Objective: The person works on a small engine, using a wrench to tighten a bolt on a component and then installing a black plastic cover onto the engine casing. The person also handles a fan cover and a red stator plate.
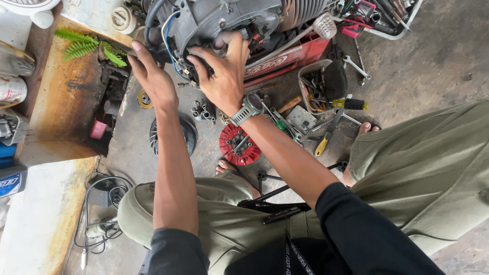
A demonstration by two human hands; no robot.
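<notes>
Both hands are working the engine (224,23) at the top centre of the frame: right hand (224,76) is spreading its fingers over the side opening, pressing rather than clamping, and left hand (153,76) is lying open against the left edge by the blue wires (170,48). Nothing is closing around the casing, so a slip is looking possible, pinching those wires or dropping it onto the red disc (239,145) and loose tools (285,119) below.

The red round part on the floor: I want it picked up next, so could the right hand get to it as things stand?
Probably yes. The red round part lies uncovered on the floor just below the right hand's wrist, with nothing on top of it. The hand is now on the engine, so it would have to let go first.
</notes>
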